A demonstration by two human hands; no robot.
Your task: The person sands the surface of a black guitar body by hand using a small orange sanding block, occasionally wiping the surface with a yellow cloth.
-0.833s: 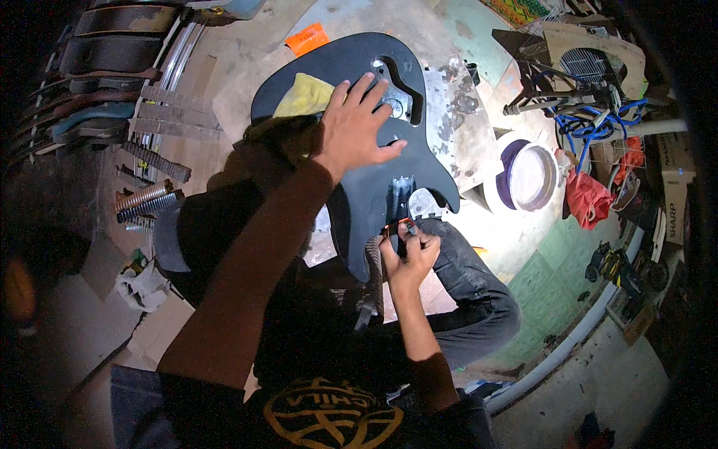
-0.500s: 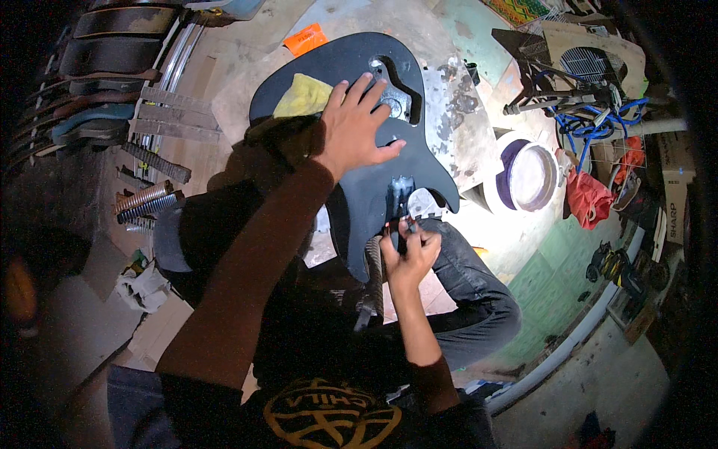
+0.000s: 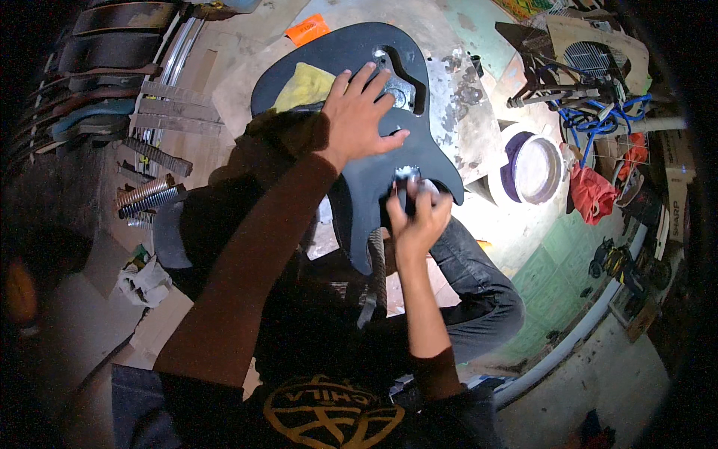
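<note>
A dark electric guitar body [image 3: 426, 146] lies over my lap, its cutaways and horns toward me. My left hand [image 3: 357, 123] rests flat on its face with fingers spread, just left of the routed cavity [image 3: 410, 81]. At the near end, my right hand [image 3: 420, 223] has its fingers closed around a small dark object at the neck pocket [image 3: 406, 173]; the fingers hide most of it, so its kind cannot be made out. A yellow cloth [image 3: 303, 85] lies on the body's upper left, beside my left hand.
An orange paper piece [image 3: 307, 30] lies beyond the guitar body. To the right stand a white bucket [image 3: 529, 169], a red bag [image 3: 594, 193] and blue cord [image 3: 591, 120]. Several dark curved pieces [image 3: 112, 56] are stacked at the left, near ridged rods [image 3: 149, 196].
My right hand has moved slightly up and away from me along the neck pocket with the small object. My left hand stays flat on the guitar body, which has shifted slightly.
</note>
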